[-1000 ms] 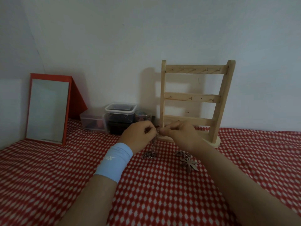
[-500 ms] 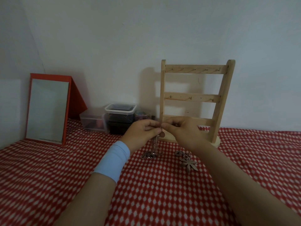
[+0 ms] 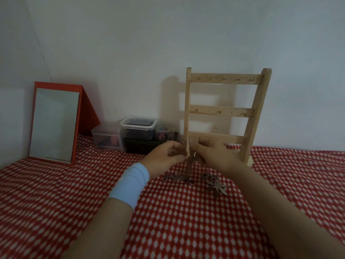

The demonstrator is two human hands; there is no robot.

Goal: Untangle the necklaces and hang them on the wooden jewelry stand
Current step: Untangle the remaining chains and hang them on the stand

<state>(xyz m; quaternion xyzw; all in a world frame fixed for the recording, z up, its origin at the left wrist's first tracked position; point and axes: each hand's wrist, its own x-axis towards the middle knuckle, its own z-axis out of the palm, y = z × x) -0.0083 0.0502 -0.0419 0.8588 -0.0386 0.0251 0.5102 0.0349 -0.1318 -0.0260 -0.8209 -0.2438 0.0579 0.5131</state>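
Tangled dark metal necklace chains point(image 3: 189, 166) pinched by curled fingers of left hand point(image 3: 163, 157) (pale blue wristband point(image 3: 130, 186) worn) and right hand point(image 3: 214, 156), held before pale wooden ladder-shaped jewelry stand point(image 3: 222, 111), leaf-shaped pendant point(image 3: 217, 187) laid on red-and-white checked cloth point(image 3: 168, 221)

The wooden jewelry stand point(image 3: 222, 111) is pale bare-looking wood, matt and faintly grainy; its small hooks point(image 3: 220, 112) glint like metal. The necklaces point(image 3: 174, 177) are dull, darkish metal chain, and the leaf pendant point(image 3: 218, 188) looks matt — metal or wood, I cannot tell. The tablecloth point(image 3: 186, 230) is soft, matt printed cloth. The wristband point(image 3: 130, 186) is smooth fabric. The storage boxes point(image 3: 138, 128) are clear, glossy plastic, and the mirror point(image 3: 55, 124) is smooth glass in a matt red frame — the wall point(image 3: 168, 38) is flat, matt paint.
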